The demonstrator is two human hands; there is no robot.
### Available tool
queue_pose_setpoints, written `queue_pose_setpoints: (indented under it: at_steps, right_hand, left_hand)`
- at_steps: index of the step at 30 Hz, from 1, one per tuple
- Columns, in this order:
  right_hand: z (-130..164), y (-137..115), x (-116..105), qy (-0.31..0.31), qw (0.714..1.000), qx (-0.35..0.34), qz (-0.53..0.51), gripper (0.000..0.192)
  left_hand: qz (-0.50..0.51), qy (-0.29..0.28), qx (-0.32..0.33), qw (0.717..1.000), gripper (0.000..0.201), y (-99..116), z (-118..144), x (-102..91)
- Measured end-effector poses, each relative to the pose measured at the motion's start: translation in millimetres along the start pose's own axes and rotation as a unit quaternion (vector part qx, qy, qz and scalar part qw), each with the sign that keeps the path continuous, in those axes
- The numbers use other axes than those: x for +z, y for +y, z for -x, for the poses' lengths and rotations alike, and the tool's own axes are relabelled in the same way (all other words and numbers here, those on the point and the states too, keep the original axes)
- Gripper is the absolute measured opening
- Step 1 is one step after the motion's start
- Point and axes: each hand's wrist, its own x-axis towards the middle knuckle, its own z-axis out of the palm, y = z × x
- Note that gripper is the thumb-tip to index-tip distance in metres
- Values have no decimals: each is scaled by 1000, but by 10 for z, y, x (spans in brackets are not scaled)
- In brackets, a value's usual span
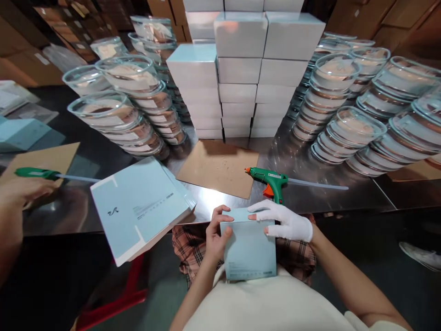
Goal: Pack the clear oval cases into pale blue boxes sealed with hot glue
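Observation:
I hold a pale blue carton box (248, 250) against my lap at the table's near edge. My left hand (217, 234), bare, grips its left side with the thumb on top. My right hand (284, 221), in a white glove, presses on the box's top right edge. A green glue gun (272, 180) with an orange trigger stands on the steel table (310, 193) just beyond my right hand, a glue stick jutting out to its right. A stack of flat pale blue carton blanks (138, 207) overhangs the table edge to my left.
Stacked white-blue boxes (241, 69) fill the back centre. Stacks of clear glass bowls stand at left (127, 105) and right (344, 124). A brown cardboard sheet (220, 168) lies mid-table. At far left another person's hand (20, 193) holds a second green glue gun (34, 173).

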Motion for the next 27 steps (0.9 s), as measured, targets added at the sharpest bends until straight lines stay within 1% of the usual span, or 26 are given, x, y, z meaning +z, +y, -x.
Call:
queue_pose_setpoints:
  at_steps: [2,3,4,5,6,7,8,10,11,12,13,14,15,16,17,18,19,20,21,22,23,24,25,26,27]
  right_hand:
    - [63,23,10,10,999,33,-27,44]
    - [123,31,35,44,996,68,-46,50]
    - [202,33,73,99,986,111,-70,58]
    - [297,27,125,166,968,159,-99,66]
    - [402,11,188,220,944,209,-133,71]
    - [507,-16,260,248,919,255,-172,73]
    - [601,-52,339,236,902,296,-210,73]
    - [717,-145,498,133,886,356,-265,71]
    - [725,-196,565,112,882,370,-269,69]
    - [700,-247,611,134,878,378,-260,67]
    - [647,-295,626,202,871,380,-235,64]
    - [575,-339,603,298,856,374,-195,62]
    - [494,-379,542,394,834,358,-143,58]
    - [410,-418,448,463,818,332,-80,53]
    - [327,-459,332,488,822,293,-12,46]
    - [243,-504,208,467,850,236,57,37]
    - [156,-554,91,407,889,168,124,30]
    - [65,-608,-7,320,925,93,183,26]
    - [-31,-662,-78,225,947,21,228,24]
    - [-124,-713,-120,143,955,-40,257,21]
    - [-207,-755,-138,88,954,-84,274,20]
    - [-269,-782,-140,62,952,-112,278,25]
    - [-300,-787,-140,61,952,-130,272,37]
    - [-294,-766,-151,79,952,-141,259,50]
    - [-247,-715,-185,114,955,-133,240,62]
  left_hand:
    - [-2,6,-6,1000,37,27,-21,22]
    - [-6,15,-6,1000,37,49,-40,13]
    - [-12,34,-5,999,37,77,-64,-12]
    - [-22,61,1,998,36,108,-91,-49]
    - [-35,98,9,995,34,139,-119,-95]
    - [-48,138,17,989,32,164,-144,-140]
    - [-58,177,24,982,30,180,-163,-179]
    - [-44,247,30,968,29,169,-183,-211]
    - [-14,278,28,960,31,144,-180,-204]
    - [22,301,22,953,33,113,-170,-187]
    - [49,306,11,951,34,84,-154,-169]
    - [54,293,-1,955,34,66,-134,-159]
    - [27,268,-4,963,33,67,-116,-165]
    - [-30,240,13,970,31,94,-106,-188]
    - [-107,211,53,970,32,149,-111,-226]
    - [-189,179,106,960,40,231,-134,-272]
    - [-263,146,161,940,58,336,-175,-316]
    - [-324,102,200,919,80,453,-234,-353]
    - [-371,44,214,903,98,573,-303,-379]
    - [-405,-19,210,890,104,684,-377,-396]
    - [-429,-85,196,878,101,779,-445,-409]
    - [-440,-139,175,870,94,850,-500,-427]
    - [-443,-179,153,865,86,892,-534,-457]
    - [-440,-201,126,866,80,904,-544,-503]
    - [-432,-200,89,875,77,884,-529,-567]
